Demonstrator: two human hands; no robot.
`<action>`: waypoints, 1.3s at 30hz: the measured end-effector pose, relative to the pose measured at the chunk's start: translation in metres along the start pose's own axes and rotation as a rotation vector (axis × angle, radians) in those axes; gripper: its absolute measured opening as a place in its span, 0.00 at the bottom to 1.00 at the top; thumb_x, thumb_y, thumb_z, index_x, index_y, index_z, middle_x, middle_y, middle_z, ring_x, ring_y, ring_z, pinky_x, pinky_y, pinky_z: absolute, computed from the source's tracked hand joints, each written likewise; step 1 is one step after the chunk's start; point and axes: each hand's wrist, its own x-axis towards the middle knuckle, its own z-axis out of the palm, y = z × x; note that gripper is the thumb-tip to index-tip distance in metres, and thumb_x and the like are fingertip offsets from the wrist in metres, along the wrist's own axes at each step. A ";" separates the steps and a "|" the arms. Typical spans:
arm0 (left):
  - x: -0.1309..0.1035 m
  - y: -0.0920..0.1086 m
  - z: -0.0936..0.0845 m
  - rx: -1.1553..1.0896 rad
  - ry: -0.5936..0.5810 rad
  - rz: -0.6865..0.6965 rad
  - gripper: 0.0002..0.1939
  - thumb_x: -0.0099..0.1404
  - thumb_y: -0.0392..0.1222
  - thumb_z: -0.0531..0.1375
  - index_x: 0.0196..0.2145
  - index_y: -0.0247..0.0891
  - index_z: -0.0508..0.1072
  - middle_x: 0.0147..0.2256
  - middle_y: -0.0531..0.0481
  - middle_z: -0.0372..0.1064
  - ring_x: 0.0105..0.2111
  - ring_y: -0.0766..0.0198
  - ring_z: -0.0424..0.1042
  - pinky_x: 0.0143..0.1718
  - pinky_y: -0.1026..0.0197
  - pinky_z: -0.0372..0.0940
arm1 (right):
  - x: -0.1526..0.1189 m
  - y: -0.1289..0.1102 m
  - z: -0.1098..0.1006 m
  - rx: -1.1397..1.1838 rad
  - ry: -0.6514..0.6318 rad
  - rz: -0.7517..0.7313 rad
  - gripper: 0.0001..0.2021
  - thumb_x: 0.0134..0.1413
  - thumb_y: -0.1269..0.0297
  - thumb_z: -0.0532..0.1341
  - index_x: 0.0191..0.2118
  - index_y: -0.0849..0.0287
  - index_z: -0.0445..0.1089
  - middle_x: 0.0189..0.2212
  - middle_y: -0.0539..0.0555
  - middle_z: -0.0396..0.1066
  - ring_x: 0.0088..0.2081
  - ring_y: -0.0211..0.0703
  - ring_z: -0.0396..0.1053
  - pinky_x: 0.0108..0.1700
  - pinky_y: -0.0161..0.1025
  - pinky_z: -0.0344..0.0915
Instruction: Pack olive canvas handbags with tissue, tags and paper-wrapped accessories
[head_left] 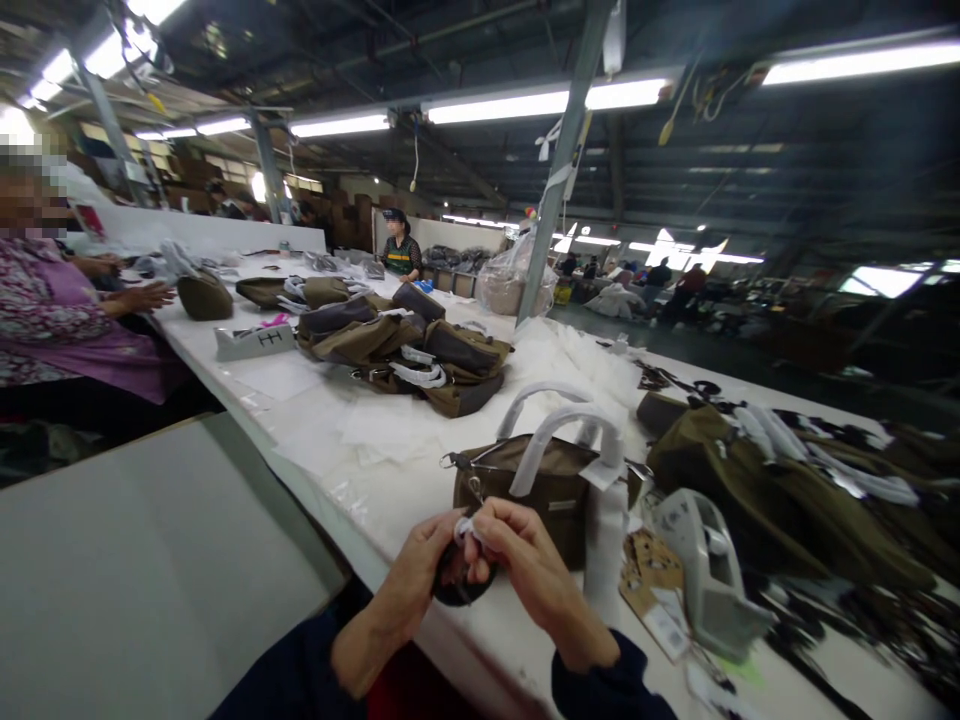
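An olive handbag (555,505) stands on the white table (315,450), its two handles wrapped in white material. In front of its left end, my left hand (420,565) and my right hand (525,560) meet, fingers pinched together around a small whitish piece (465,527). A round dark item (463,590) hangs just below the fingers, beside the bag's metal clasp. Fingers partly hide the whitish piece, so its exact shape cannot be made out.
More olive bags (405,345) are piled beyond, others (750,490) lie right. A grey tape dispenser (705,570) stands near brown tags (651,575). A pale board (165,570) is at left. One person (67,300) is far left, another (401,245) behind the table.
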 end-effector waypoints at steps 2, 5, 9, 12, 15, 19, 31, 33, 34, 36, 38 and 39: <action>0.002 0.006 0.002 -0.069 0.043 -0.036 0.17 0.68 0.53 0.56 0.34 0.34 0.71 0.21 0.57 0.56 0.20 0.73 0.49 0.22 0.69 0.46 | -0.013 0.005 -0.011 -0.102 0.025 0.018 0.17 0.59 0.55 0.60 0.26 0.61 0.65 0.23 0.50 0.69 0.23 0.33 0.65 0.28 0.32 0.61; 0.005 0.010 0.005 -0.127 0.049 -0.059 0.17 0.68 0.52 0.57 0.42 0.34 0.72 0.20 0.59 0.54 0.19 0.75 0.47 0.22 0.70 0.48 | -0.028 0.019 -0.023 -0.190 0.080 0.089 0.19 0.59 0.51 0.60 0.25 0.61 0.64 0.22 0.50 0.68 0.22 0.32 0.62 0.25 0.31 0.59; 0.007 0.008 0.012 -0.137 0.047 -0.067 0.18 0.67 0.52 0.58 0.45 0.34 0.71 0.21 0.59 0.55 0.19 0.76 0.48 0.21 0.71 0.50 | -0.032 0.037 -0.028 -0.232 0.156 0.112 0.20 0.58 0.48 0.60 0.26 0.61 0.65 0.21 0.49 0.67 0.20 0.32 0.60 0.22 0.30 0.58; 0.007 0.005 0.016 -0.128 0.054 -0.080 0.16 0.67 0.51 0.59 0.44 0.35 0.70 0.21 0.60 0.53 0.19 0.76 0.49 0.21 0.72 0.49 | -0.028 0.045 -0.031 -0.274 0.163 0.113 0.20 0.58 0.47 0.59 0.28 0.62 0.67 0.21 0.49 0.66 0.20 0.33 0.61 0.21 0.30 0.58; 0.006 0.003 0.016 -0.082 0.039 -0.078 0.14 0.67 0.52 0.58 0.38 0.36 0.68 0.22 0.60 0.52 0.19 0.76 0.49 0.20 0.72 0.49 | -0.023 0.054 -0.033 -0.324 0.206 0.130 0.22 0.57 0.45 0.58 0.28 0.62 0.67 0.19 0.49 0.66 0.18 0.33 0.60 0.19 0.30 0.56; 0.007 0.004 0.014 0.099 0.013 -0.051 0.15 0.68 0.54 0.55 0.37 0.37 0.66 0.20 0.60 0.54 0.18 0.74 0.52 0.20 0.71 0.53 | -0.018 0.066 -0.031 -0.486 0.279 0.169 0.23 0.58 0.43 0.56 0.29 0.61 0.70 0.17 0.48 0.65 0.16 0.32 0.57 0.17 0.30 0.52; 0.003 0.009 0.007 0.375 -0.012 -0.010 0.25 0.51 0.43 0.71 0.45 0.35 0.71 0.27 0.55 0.67 0.23 0.71 0.64 0.24 0.69 0.62 | -0.017 0.055 -0.029 -1.149 0.548 -0.014 0.13 0.55 0.52 0.62 0.31 0.57 0.68 0.25 0.49 0.71 0.26 0.40 0.66 0.28 0.36 0.54; 0.004 0.007 0.005 0.396 0.024 -0.001 0.20 0.56 0.45 0.68 0.44 0.35 0.72 0.26 0.54 0.67 0.22 0.70 0.63 0.22 0.69 0.62 | -0.017 0.056 -0.027 -1.169 0.586 -0.135 0.12 0.55 0.55 0.63 0.39 0.57 0.67 0.32 0.52 0.72 0.32 0.43 0.69 0.33 0.36 0.59; 0.004 0.007 0.003 0.405 0.044 0.004 0.17 0.58 0.46 0.66 0.42 0.35 0.73 0.26 0.53 0.67 0.21 0.70 0.63 0.20 0.69 0.62 | -0.017 0.056 -0.026 -1.175 0.583 -0.183 0.13 0.56 0.56 0.63 0.42 0.57 0.66 0.35 0.53 0.72 0.35 0.45 0.70 0.36 0.37 0.61; 0.004 0.004 0.002 0.406 0.052 0.014 0.15 0.60 0.48 0.64 0.40 0.35 0.74 0.24 0.53 0.66 0.19 0.71 0.61 0.19 0.69 0.62 | -0.016 0.055 -0.024 -1.217 0.555 -0.233 0.11 0.58 0.60 0.61 0.45 0.56 0.66 0.38 0.54 0.71 0.38 0.46 0.70 0.38 0.38 0.62; 0.004 0.002 0.004 0.379 0.014 0.013 0.16 0.60 0.48 0.64 0.41 0.35 0.74 0.22 0.54 0.65 0.18 0.72 0.61 0.20 0.68 0.64 | -0.014 0.055 -0.023 -1.270 0.541 -0.238 0.08 0.57 0.67 0.59 0.43 0.56 0.68 0.38 0.54 0.70 0.38 0.47 0.69 0.37 0.38 0.62; 0.003 0.001 0.005 0.363 -0.006 0.010 0.16 0.60 0.48 0.64 0.42 0.34 0.74 0.22 0.54 0.65 0.18 0.71 0.62 0.21 0.67 0.65 | -0.013 0.056 -0.022 -1.283 0.547 -0.234 0.08 0.56 0.70 0.58 0.41 0.56 0.69 0.37 0.55 0.69 0.38 0.47 0.69 0.36 0.38 0.62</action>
